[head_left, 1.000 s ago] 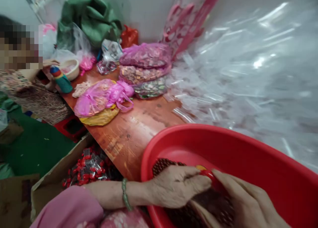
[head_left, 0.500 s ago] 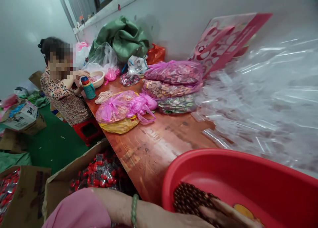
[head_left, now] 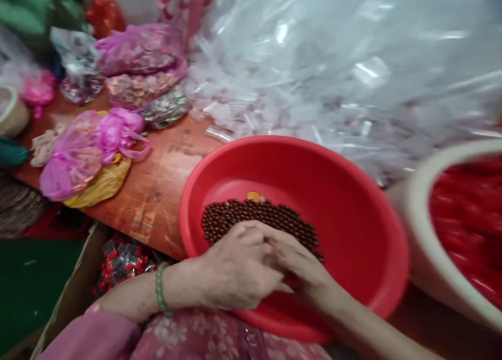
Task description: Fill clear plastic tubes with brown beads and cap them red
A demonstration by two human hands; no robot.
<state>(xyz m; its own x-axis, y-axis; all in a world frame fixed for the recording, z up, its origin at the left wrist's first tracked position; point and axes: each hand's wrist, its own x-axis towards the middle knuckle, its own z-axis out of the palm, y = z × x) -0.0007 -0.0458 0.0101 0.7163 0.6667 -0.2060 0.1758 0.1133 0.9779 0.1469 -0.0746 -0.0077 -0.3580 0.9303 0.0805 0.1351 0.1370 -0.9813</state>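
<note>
- Head view: left hand (head_left: 239, 268) and right hand (head_left: 301, 263) meet over a red plastic basin (head_left: 353, 219), fingers (head_left: 288, 247) curled, closed or gripping — cannot be told.
- Dark brown beads (head_left: 259, 219) lie heaped in the basin, touching the fingers.
- Risk: a brush or tilt could scatter the loose, round beads — even over the rim.

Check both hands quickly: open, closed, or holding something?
Left hand: curled over the brown beads; cannot tell if it holds any.
Right hand: half-closed, fingertips at the beads; holding unclear.
</note>
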